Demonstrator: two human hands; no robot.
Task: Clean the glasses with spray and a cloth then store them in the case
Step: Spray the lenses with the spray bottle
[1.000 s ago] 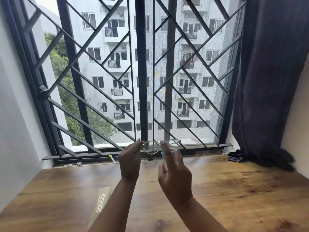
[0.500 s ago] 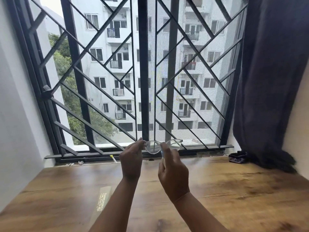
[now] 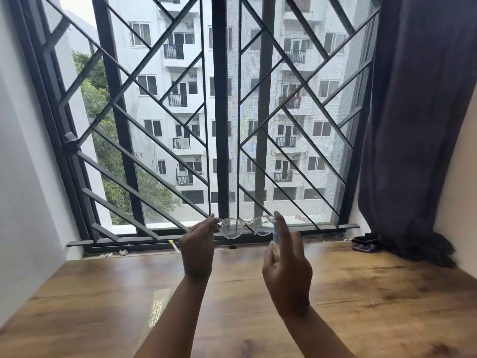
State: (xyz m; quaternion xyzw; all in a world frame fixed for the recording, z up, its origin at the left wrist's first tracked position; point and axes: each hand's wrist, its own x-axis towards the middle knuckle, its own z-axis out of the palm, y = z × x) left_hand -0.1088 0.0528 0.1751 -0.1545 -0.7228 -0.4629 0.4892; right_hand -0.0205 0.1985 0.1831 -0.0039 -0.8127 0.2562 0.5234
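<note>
Clear-framed glasses [image 3: 244,226] hang in the air in front of the window, lenses facing away from me. My left hand [image 3: 197,248] pinches their left end between thumb and fingertips. My right hand [image 3: 286,267] grips a small spray bottle with a blue top [image 3: 275,232], its index finger raised over the nozzle, just right of the glasses' right lens. Most of the bottle is hidden behind my fingers. A dark purple case or cloth [image 3: 365,244] lies on the wooden surface at the far right, by the curtain.
A wooden tabletop [image 3: 361,293] spreads below my arms, with a pale printed slip [image 3: 157,310] lying on it at lower left. A barred window [image 3: 219,125] stands straight ahead, a dark curtain [image 3: 418,125] hangs at the right, and a white wall at the left.
My right hand with the spray bottle has shifted slightly right, away from the left hand. The glasses stay held at about the same height.
</note>
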